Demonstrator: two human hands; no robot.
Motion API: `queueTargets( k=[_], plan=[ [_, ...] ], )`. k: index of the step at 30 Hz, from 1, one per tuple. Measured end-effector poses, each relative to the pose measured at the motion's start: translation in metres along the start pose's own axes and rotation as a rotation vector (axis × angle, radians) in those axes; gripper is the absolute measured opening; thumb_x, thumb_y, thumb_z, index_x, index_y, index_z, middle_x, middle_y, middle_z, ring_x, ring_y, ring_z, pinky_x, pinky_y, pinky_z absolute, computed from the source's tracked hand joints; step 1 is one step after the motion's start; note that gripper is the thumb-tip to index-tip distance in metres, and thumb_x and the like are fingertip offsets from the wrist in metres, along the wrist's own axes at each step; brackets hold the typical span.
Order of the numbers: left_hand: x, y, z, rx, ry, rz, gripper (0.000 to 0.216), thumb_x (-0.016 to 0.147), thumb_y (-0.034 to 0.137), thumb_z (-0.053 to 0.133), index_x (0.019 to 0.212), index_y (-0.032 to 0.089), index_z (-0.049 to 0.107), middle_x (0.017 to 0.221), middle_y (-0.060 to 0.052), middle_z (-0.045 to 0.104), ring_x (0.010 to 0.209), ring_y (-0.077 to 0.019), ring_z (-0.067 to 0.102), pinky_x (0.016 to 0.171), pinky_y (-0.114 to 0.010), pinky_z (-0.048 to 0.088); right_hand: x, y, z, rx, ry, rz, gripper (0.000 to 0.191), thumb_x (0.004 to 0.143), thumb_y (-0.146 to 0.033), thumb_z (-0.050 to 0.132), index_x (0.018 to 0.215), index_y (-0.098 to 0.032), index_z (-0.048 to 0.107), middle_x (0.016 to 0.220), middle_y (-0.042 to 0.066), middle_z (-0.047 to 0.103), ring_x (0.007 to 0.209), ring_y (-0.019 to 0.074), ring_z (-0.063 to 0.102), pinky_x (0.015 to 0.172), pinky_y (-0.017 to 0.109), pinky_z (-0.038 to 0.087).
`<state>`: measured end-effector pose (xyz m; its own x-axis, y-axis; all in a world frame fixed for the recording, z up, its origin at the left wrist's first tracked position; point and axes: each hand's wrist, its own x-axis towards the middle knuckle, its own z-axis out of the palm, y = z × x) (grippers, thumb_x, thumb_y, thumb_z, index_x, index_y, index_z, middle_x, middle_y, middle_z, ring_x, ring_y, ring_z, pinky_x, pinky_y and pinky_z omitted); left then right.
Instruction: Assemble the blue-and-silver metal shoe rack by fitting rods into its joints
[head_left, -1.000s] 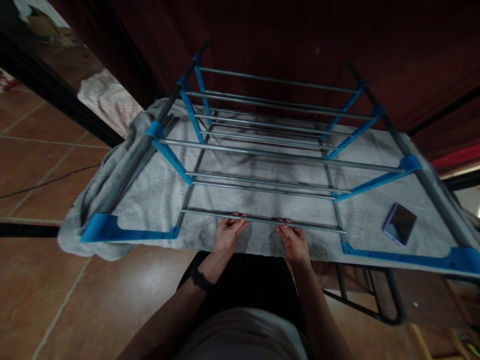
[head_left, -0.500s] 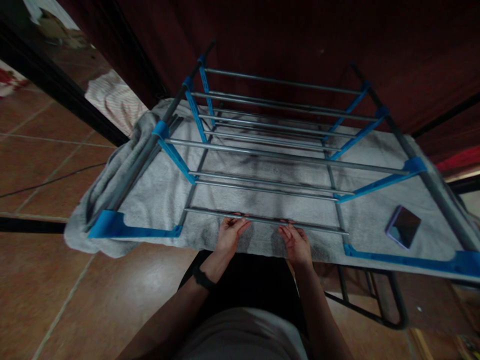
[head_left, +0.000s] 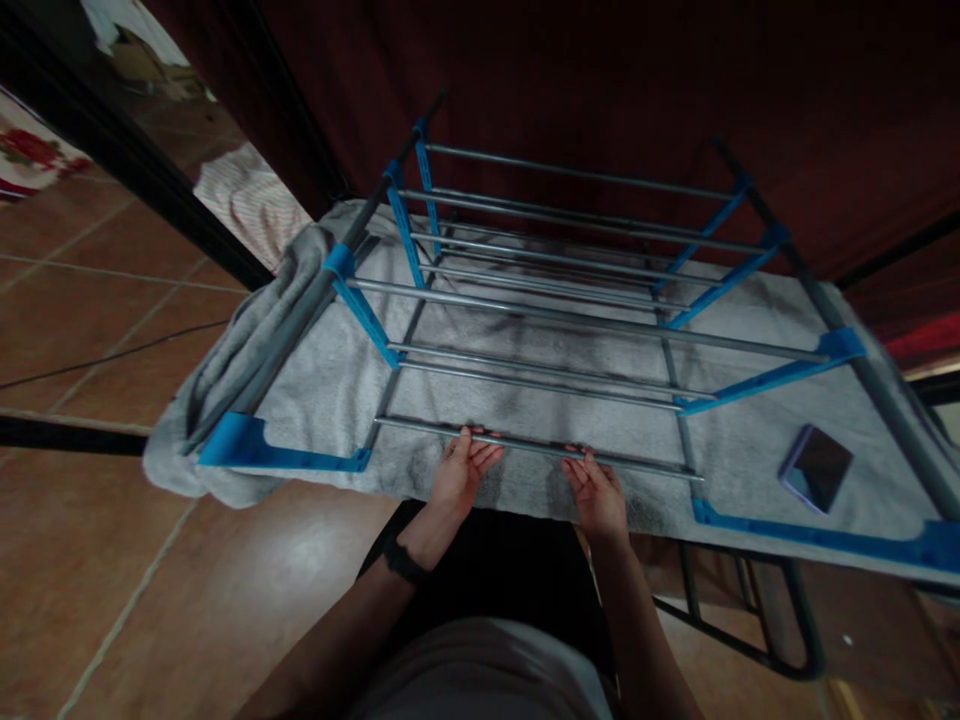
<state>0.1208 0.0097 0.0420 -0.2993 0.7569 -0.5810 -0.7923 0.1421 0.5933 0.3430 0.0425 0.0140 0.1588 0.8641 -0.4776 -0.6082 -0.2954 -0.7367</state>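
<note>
A grey metal rod (head_left: 529, 444) lies crosswise at the near side of a rack frame. My left hand (head_left: 459, 472) pinches this rod left of its middle, thumb on top and fingers beneath. My right hand (head_left: 598, 492) grips it further right in the same way. The rack is made of grey tubes with blue plastic brackets; one blue bracket (head_left: 281, 452) sits at the near left and another blue bracket (head_left: 810, 530) at the near right. Several parallel rods, such as the long upper rod (head_left: 570, 314), span the frame beyond my hands.
The rack rests on a grey blanket (head_left: 322, 390) over a table. A phone (head_left: 817, 468) lies on the blanket at right. Behind hangs a dark red curtain (head_left: 570, 80). A black metal chair frame (head_left: 799, 620) stands below right, over the tiled floor (head_left: 97, 540).
The view has shifted slightly, so the rack and blanket appear a little further right. Both hands still hold the rod, with the left thumb now more visibly over it.
</note>
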Motion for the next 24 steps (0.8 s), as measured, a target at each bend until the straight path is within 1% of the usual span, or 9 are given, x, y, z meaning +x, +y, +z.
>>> queueTargets(
  k=[4, 7, 9, 13, 16, 18, 20, 22, 24],
  plan=[
    [-0.001, 0.004, -0.001, -0.029, 0.034, -0.028, 0.049, 0.095, 0.069, 0.078, 0.101, 0.021, 0.076, 0.099, -0.014, 0.085, 0.099, -0.0293, 0.084, 0.103, -0.049, 0.066, 0.001, 0.000, 0.000, 0.005, 0.015, 0.004, 0.031, 0.071, -0.034, 0.103, 0.078, -0.025, 0.074, 0.097, 0.004, 0.087, 0.091, 0.0203, 0.083, 0.089, 0.038, 0.070],
    [-0.001, 0.006, 0.000, -0.038, 0.048, -0.049, 0.055, 0.100, 0.075, 0.068, 0.103, 0.020, 0.075, 0.101, -0.016, 0.085, 0.101, -0.0300, 0.084, 0.104, -0.050, 0.065, 0.003, 0.000, 0.000, 0.002, 0.024, 0.005, 0.029, 0.073, -0.036, 0.102, 0.081, -0.025, 0.076, 0.098, 0.004, 0.087, 0.093, 0.0212, 0.083, 0.089, 0.038, 0.070],
    [-0.001, 0.007, 0.000, -0.038, 0.048, -0.057, 0.055, 0.103, 0.073, 0.062, 0.103, 0.019, 0.075, 0.102, -0.018, 0.085, 0.099, -0.0290, 0.084, 0.104, -0.049, 0.065, 0.003, 0.000, 0.000, -0.003, 0.022, 0.010, 0.029, 0.073, -0.037, 0.101, 0.082, -0.024, 0.076, 0.098, 0.005, 0.087, 0.094, 0.0211, 0.083, 0.088, 0.037, 0.070],
    [-0.002, 0.010, 0.001, -0.049, 0.039, -0.063, 0.050, 0.106, 0.067, 0.062, 0.103, 0.018, 0.074, 0.099, -0.017, 0.084, 0.095, -0.0274, 0.084, 0.104, -0.049, 0.065, 0.003, -0.001, 0.000, -0.015, 0.013, 0.018, 0.032, 0.072, -0.040, 0.102, 0.086, -0.024, 0.077, 0.098, 0.004, 0.087, 0.093, 0.0200, 0.083, 0.088, 0.035, 0.070],
    [-0.005, 0.014, 0.005, -0.040, 0.053, -0.073, 0.044, 0.112, 0.058, 0.056, 0.103, 0.017, 0.072, 0.097, -0.016, 0.084, 0.092, -0.0252, 0.084, 0.103, -0.048, 0.066, 0.003, -0.001, 0.002, -0.014, 0.012, 0.030, 0.037, 0.070, -0.042, 0.103, 0.089, -0.023, 0.078, 0.098, 0.005, 0.087, 0.091, 0.0191, 0.083, 0.089, 0.035, 0.070],
    [-0.009, 0.017, 0.008, -0.009, 0.066, -0.073, 0.039, 0.114, 0.051, 0.054, 0.104, 0.017, 0.071, 0.096, -0.015, 0.084, 0.089, -0.0234, 0.084, 0.100, -0.045, 0.067, 0.002, -0.002, 0.003, -0.009, 0.022, 0.046, 0.039, 0.068, -0.043, 0.104, 0.090, -0.023, 0.078, 0.096, 0.005, 0.087, 0.089, 0.0187, 0.083, 0.087, 0.033, 0.069],
    [-0.014, 0.021, 0.013, 0.034, 0.050, -0.037, 0.033, 0.111, 0.047, 0.061, 0.105, 0.016, 0.072, 0.097, -0.014, 0.084, 0.089, -0.0225, 0.083, 0.097, -0.042, 0.067, 0.001, -0.005, 0.005, -0.001, 0.039, 0.063, 0.039, 0.067, -0.043, 0.103, 0.091, -0.023, 0.079, 0.094, 0.004, 0.087, 0.085, 0.0190, 0.082, 0.082, 0.032, 0.069],
    [-0.020, 0.026, 0.020, 0.079, 0.000, 0.042, 0.029, 0.103, 0.046, 0.076, 0.106, 0.018, 0.072, 0.099, -0.012, 0.085, 0.091, -0.0222, 0.083, 0.096, -0.041, 0.067, -0.002, -0.010, 0.009, 0.015, 0.049, 0.073, 0.037, 0.069, -0.043, 0.102, 0.091, -0.024, 0.079, 0.092, 0.003, 0.085, 0.083, 0.0196, 0.082, 0.078, 0.032, 0.069],
    [-0.029, 0.031, 0.028, 0.123, -0.067, 0.131, 0.037, 0.091, 0.049, 0.089, 0.107, 0.020, 0.073, 0.104, -0.010, 0.085, 0.094, -0.0229, 0.083, 0.097, -0.041, 0.068, -0.005, -0.020, 0.016, 0.053, 0.033, 0.071, 0.033, 0.073, -0.042, 0.100, 0.090, -0.025, 0.078, 0.090, 0.002, 0.084, 0.084, 0.0204, 0.082, 0.078, 0.033, 0.070]
  ],
)
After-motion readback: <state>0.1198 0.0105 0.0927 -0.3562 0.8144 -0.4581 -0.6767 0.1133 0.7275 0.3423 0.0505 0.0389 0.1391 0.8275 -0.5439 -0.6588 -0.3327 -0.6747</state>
